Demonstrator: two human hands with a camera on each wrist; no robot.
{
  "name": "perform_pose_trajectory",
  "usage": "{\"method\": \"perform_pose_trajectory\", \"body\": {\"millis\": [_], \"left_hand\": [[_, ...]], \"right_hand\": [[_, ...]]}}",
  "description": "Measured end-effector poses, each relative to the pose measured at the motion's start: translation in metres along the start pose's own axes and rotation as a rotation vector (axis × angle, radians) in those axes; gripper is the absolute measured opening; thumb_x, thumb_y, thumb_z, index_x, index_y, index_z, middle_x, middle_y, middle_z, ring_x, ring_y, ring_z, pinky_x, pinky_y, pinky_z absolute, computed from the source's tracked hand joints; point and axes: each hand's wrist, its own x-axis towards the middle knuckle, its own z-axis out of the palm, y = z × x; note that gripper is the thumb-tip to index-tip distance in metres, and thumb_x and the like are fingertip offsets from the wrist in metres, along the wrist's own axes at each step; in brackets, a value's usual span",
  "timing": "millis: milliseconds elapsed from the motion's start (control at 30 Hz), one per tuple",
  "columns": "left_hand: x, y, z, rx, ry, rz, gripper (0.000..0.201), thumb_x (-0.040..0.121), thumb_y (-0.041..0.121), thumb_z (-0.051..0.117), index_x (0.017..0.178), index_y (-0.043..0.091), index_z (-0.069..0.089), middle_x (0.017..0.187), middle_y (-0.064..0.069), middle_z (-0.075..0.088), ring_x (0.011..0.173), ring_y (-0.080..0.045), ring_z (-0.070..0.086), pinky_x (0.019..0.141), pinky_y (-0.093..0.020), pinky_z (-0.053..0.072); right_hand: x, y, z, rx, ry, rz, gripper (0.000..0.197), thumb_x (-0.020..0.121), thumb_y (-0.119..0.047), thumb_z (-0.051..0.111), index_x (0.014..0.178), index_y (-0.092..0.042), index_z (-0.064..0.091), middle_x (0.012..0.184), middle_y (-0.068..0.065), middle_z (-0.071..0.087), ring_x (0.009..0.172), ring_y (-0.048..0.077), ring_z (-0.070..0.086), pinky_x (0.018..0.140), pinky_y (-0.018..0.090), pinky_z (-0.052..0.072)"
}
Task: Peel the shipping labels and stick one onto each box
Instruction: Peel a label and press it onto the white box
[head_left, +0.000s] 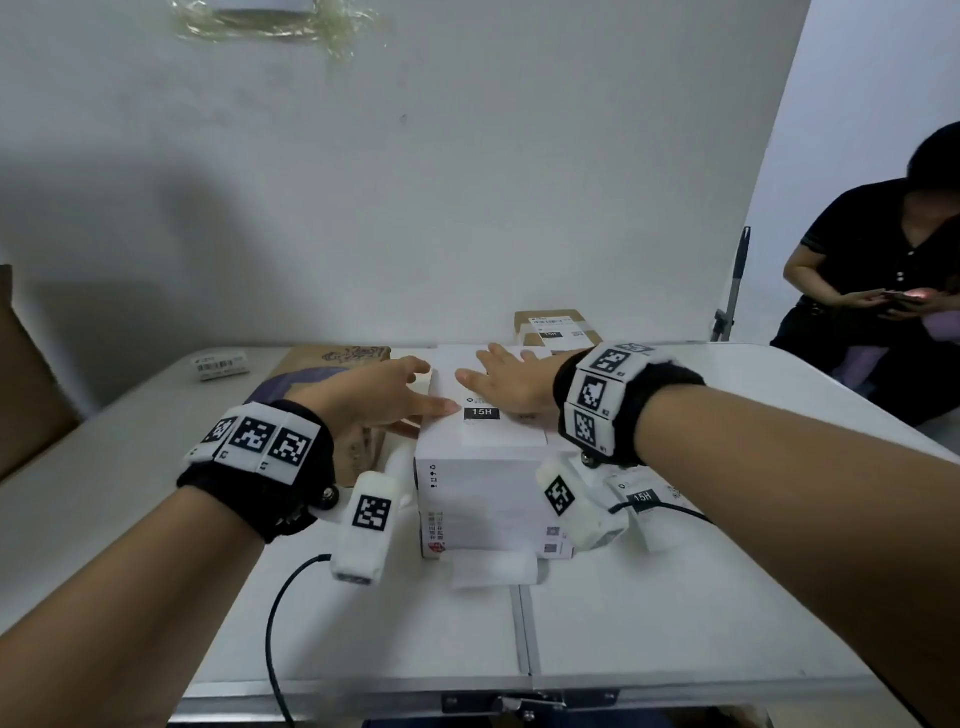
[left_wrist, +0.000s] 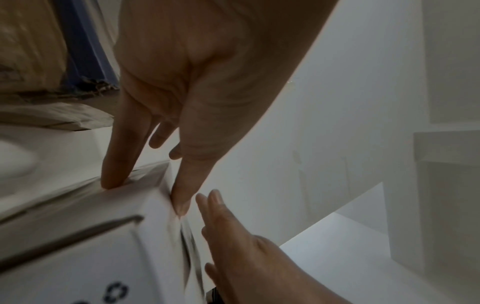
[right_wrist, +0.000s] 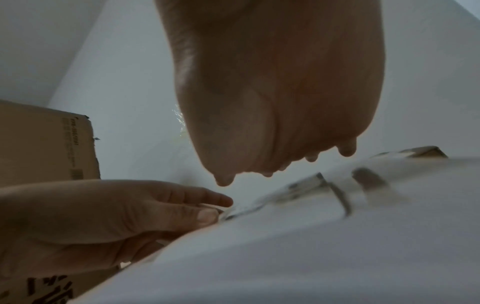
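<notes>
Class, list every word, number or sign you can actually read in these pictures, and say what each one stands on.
"15H": black block on the label on top of the white box.
"15H": loose label on the table, right of the box.
"15H", barely legible: label on the brown box at the back.
Recycling sign: white box's left side.
Small print, barcode sticker, QR codes: too small or blurred.

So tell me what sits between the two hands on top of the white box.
Between the left hand and right hand, the head view shows only the white shipping label printed 15H, lying on the white cardboard box.
</notes>
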Motion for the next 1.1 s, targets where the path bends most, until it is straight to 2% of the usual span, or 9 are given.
{"method": "perform_pose_trajectory", "body": {"millis": [67,133,200,467,633,767,900,1000,1100], "left_hand": [[0.0,0.002,-0.001,-0.062,-0.026,-0.004,0.083,0.08,0.054,0.069,0.147,0.02,0.035,0.148,0.001,0.043,0.094,-0.005,0.057,0.076,-0.014,0.047],[0.001,0.004,-0.001,-0.114,-0.042,-0.003,0.077,0.083,0.047,0.069,0.147,0.017,0.036,0.149,-0.001,0.041,0.078,0.002,0.055,0.053,-0.005,0.045],[0.002,0.005,0.0,-0.196,-0.057,-0.011,0.074,0.086,0.039,0.069,0.147,0.013,0.036,0.15,-0.004,0.039,0.073,0.004,0.055,0.046,-0.005,0.044],[0.008,-0.001,0.002,-0.357,-0.076,-0.029,0.076,0.084,0.034,0.072,0.146,0.01,0.036,0.15,-0.003,0.039,0.082,-0.002,0.065,0.062,-0.019,0.058],[0.006,0.004,0.003,-0.364,-0.071,-0.023,0.071,0.087,0.03,0.07,0.145,0.006,0.037,0.147,-0.003,0.041,0.075,-0.002,0.064,0.05,-0.011,0.051],[0.004,0.006,0.003,-0.379,-0.081,-0.028,0.071,0.086,0.028,0.071,0.145,0.007,0.038,0.144,-0.001,0.043,0.072,-0.004,0.066,0.05,-0.012,0.051],[0.005,0.003,0.005,-0.416,-0.084,-0.033,0.07,0.085,0.027,0.072,0.144,0.008,0.04,0.141,0.0,0.046,0.079,-0.005,0.067,0.055,-0.015,0.054],[0.008,-0.001,0.004,-0.46,-0.113,-0.04,0.065,0.084,0.025,0.074,0.14,0.01,0.045,0.13,0.001,0.054,0.085,-0.007,0.068,0.061,-0.019,0.057],[0.009,-0.003,0.001,-0.449,-0.104,-0.033,0.065,0.085,0.025,0.072,0.143,0.018,0.042,0.13,0.003,0.051,0.086,-0.005,0.064,0.056,-0.015,0.054]], "right_hand": [[0.0,-0.004,0.002,0.013,-0.018,0.016,0.067,0.1,-0.054,0.011,0.155,-0.017,0.0,0.162,0.001,-0.01,0.149,0.032,-0.001,0.117,0.048,0.001],[0.003,-0.007,0.003,0.011,-0.021,0.024,0.066,0.1,-0.054,0.012,0.155,-0.018,0.0,0.162,0.002,-0.011,0.149,0.032,-0.001,0.117,0.047,0.001],[0.006,-0.009,0.008,0.004,-0.019,0.029,0.065,0.101,-0.052,0.013,0.155,-0.018,0.0,0.162,0.002,-0.011,0.149,0.032,-0.002,0.118,0.045,0.0],[0.022,-0.01,0.022,0.027,-0.003,0.029,0.059,0.102,-0.046,0.016,0.155,-0.021,0.006,0.162,0.005,-0.009,0.149,0.03,-0.006,0.119,0.048,-0.005],[0.03,-0.005,0.022,-0.054,0.04,0.042,0.051,0.105,-0.03,0.017,0.153,-0.016,0.011,0.162,0.008,-0.003,0.149,0.028,-0.004,0.119,0.05,0.001],[0.034,0.001,0.019,-0.078,0.016,0.065,0.055,0.103,-0.04,0.014,0.154,-0.022,0.007,0.162,0.006,-0.006,0.149,0.031,-0.005,0.118,0.055,0.001],[0.029,0.003,0.013,-0.014,-0.003,0.09,0.06,0.102,-0.048,0.014,0.155,-0.023,0.002,0.162,0.003,-0.007,0.149,0.031,0.0,0.119,0.046,0.0],[0.017,0.006,0.007,-0.046,-0.002,0.077,0.057,0.104,-0.041,0.014,0.155,-0.016,0.003,0.163,0.005,-0.004,0.149,0.031,0.002,0.118,0.038,0.003],[0.006,0.01,0.001,-0.106,-0.02,0.088,0.054,0.106,-0.035,0.014,0.155,-0.015,0.001,0.162,0.006,-0.007,0.149,0.032,-0.001,0.118,0.039,0.004]]}}
